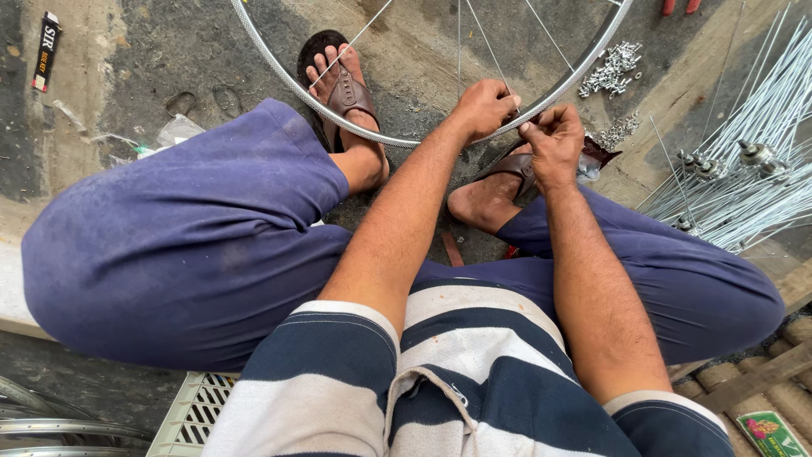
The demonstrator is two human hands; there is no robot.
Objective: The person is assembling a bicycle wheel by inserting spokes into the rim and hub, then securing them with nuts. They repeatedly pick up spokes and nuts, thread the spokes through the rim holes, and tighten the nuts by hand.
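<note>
I see a bare metal wheel rim [338, 118], thin, bright and curved, standing on the concrete floor [169, 51] between the two sandalled feet, its lower arc running from upper left down past the toes and up to the right. Fine steel spokes [486, 38] cross the inside of the hoop, straight and wire-thin. My left hand [484, 108] is curled in a loose fist at the rim's lower edge, fingertips pinched together right at the metal where a spoke meets it; what it pinches is too small to tell. My right hand [554, 142] sits just beside it, touching the rim from the near side, thumb and forefinger pressed together on something tiny that I cannot make out. The brown leather sandals [347, 89] look worn and smooth. The trousers [186, 245] are dusty blue cloth, the shirt [440, 372] broad navy and white stripes. To the right lies a sheaf of loose shiny spokes [744, 169], long and silvery, and near the rim two small heaps of little metal nipples [611, 69]. A pale plastic grid crate [194, 410] shows at the bottom left.
</note>
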